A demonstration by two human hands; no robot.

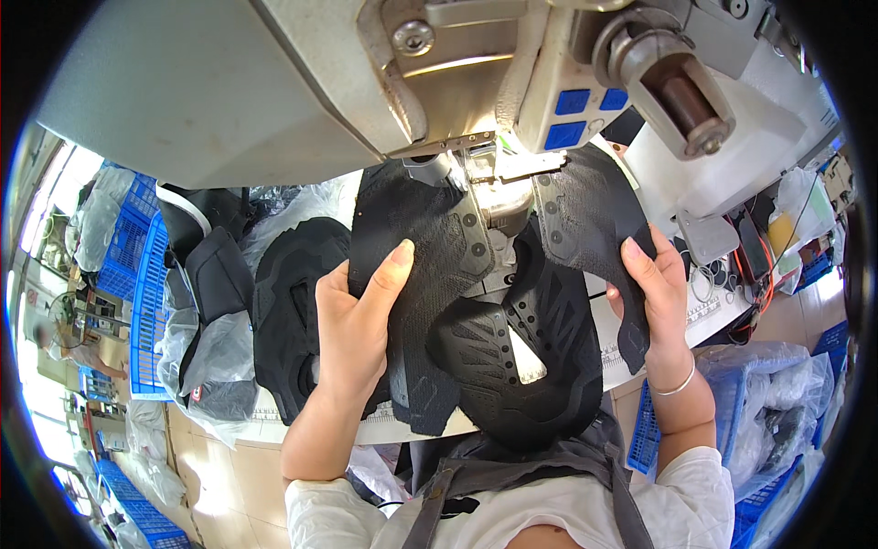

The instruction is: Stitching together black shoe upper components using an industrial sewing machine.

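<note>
A black textured shoe upper with punched eyelet strips lies spread under the lit needle area of a sewing machine. My left hand grips its left side, thumb on top and fingers underneath. On the other side, my right hand pinches the edge of the right flap between thumb and fingers. The part of the upper behind the needle is hidden by the machine. Nearer to me, another black shoe upper hangs over the table edge. More black upper pieces lie left of my left hand.
A blue crate with black pieces and clear plastic bags stands at the left. Blue buttons and a thread spool sit on the machine. Bagged goods fill crates at the lower right. Cables run along the right.
</note>
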